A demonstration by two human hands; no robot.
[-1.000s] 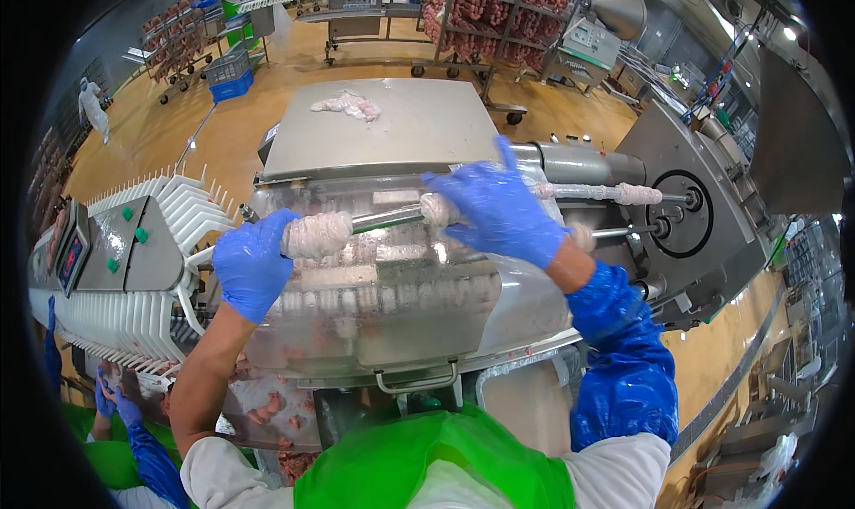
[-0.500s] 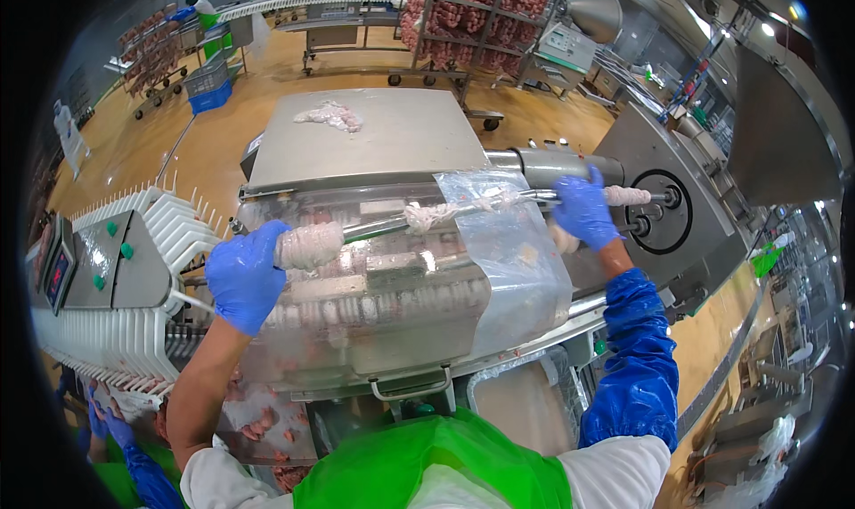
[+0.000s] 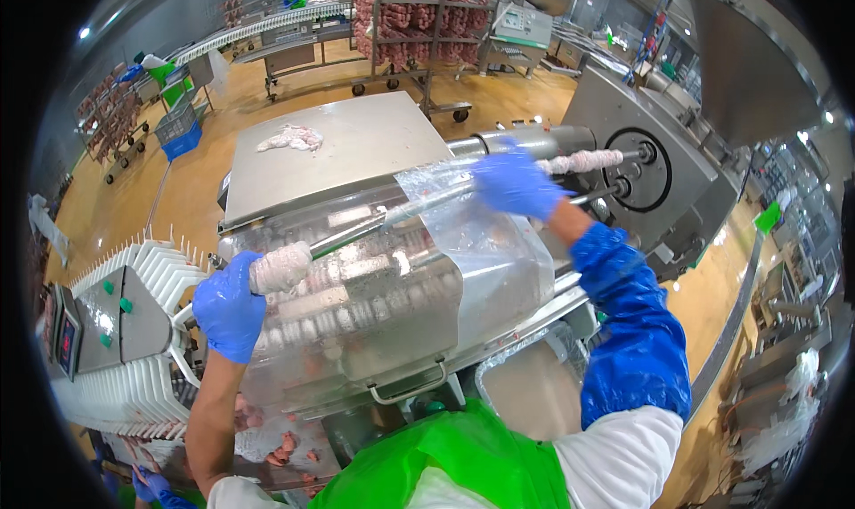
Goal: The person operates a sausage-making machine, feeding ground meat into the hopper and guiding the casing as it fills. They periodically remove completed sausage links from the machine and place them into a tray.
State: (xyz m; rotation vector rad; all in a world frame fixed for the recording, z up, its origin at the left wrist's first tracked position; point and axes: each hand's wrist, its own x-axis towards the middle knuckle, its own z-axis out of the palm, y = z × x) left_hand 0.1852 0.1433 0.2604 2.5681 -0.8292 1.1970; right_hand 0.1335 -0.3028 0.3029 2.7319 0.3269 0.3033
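Observation:
A long metal tube (image 3: 352,233) slants across the machine, with whitish sausage casing on it. My left hand (image 3: 230,306), in a blue glove, is closed at the tube's left end, against a thick bunch of gathered casing (image 3: 283,267). Farther right, my blue-gloved right hand (image 3: 517,185) is wrapped over the tube, smeared by motion. What lies under its fingers is hidden. A ruffled length of casing (image 3: 583,162) sits on the tube between that hand and the round black-ringed plate (image 3: 637,171). Between my hands the tube looks mostly bare.
Under the tube lies a clear cover (image 3: 401,331) with a handle (image 3: 410,391) and a plastic sheet (image 3: 485,260). White hooks (image 3: 116,411) line the left side. A metal lid (image 3: 356,135) bears loose casing. Another person's gloved hands (image 3: 150,484) show at lower left. A hopper (image 3: 753,73) stands right.
Loose casing in the middle of the tube is no longer there, and the ruffled length beyond my right hand is longer. That hand is farther from the round plate. The whole view has shifted.

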